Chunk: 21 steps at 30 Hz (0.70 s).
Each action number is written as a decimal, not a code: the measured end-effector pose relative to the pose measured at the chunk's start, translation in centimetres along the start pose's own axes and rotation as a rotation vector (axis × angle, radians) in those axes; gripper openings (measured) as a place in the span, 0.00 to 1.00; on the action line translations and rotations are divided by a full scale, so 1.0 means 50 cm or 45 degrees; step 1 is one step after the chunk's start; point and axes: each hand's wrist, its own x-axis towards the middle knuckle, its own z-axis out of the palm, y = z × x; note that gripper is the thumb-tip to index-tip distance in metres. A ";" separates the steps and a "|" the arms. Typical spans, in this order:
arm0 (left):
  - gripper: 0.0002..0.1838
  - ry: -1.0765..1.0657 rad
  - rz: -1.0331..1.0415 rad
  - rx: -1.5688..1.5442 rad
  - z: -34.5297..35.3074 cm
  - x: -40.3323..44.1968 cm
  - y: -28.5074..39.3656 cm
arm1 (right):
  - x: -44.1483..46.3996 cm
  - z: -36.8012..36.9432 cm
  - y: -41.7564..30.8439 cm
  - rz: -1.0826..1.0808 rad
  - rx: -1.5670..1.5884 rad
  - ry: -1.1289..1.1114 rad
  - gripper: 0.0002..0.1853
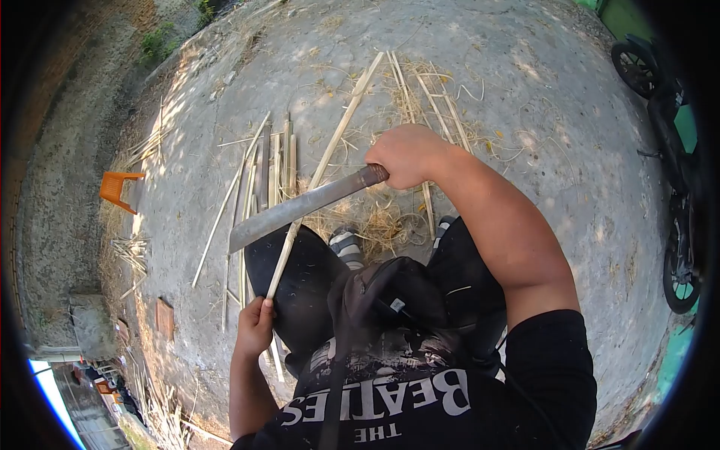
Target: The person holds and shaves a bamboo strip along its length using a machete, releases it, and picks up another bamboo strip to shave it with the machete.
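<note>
My right hand [411,155] is wrapped around the handle of a machete [304,206], whose wide grey blade points down to the left. A long pale bamboo strip [341,127] runs from my left hand [255,324] up across my thigh and out over the ground. Thumb and fingers of that hand pinch its near end. The blade lies across the strip just above my knee; whether its edge touches or cuts in, I cannot tell.
Several bamboo strips [232,199] lie on the concrete at left, with more [446,112] ahead. Thin shavings [382,225] are heaped between my feet. An orange plastic stool [120,189] stands far left. A motorcycle [675,165] is parked at right.
</note>
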 end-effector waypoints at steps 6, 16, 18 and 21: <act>0.24 0.048 0.109 0.014 0.008 -0.005 -0.035 | 0.007 0.005 0.177 0.544 0.530 0.182 0.09; 0.23 -0.098 -0.080 -0.010 -0.011 0.005 0.019 | -0.012 0.002 0.109 0.240 0.197 0.000 0.08; 0.23 -0.155 -0.153 -0.112 -0.020 0.005 0.019 | -0.009 0.001 0.084 0.194 0.138 -0.006 0.08; 0.23 -0.188 -0.156 -0.192 -0.031 0.001 0.011 | -0.012 -0.014 0.080 0.191 0.194 0.022 0.07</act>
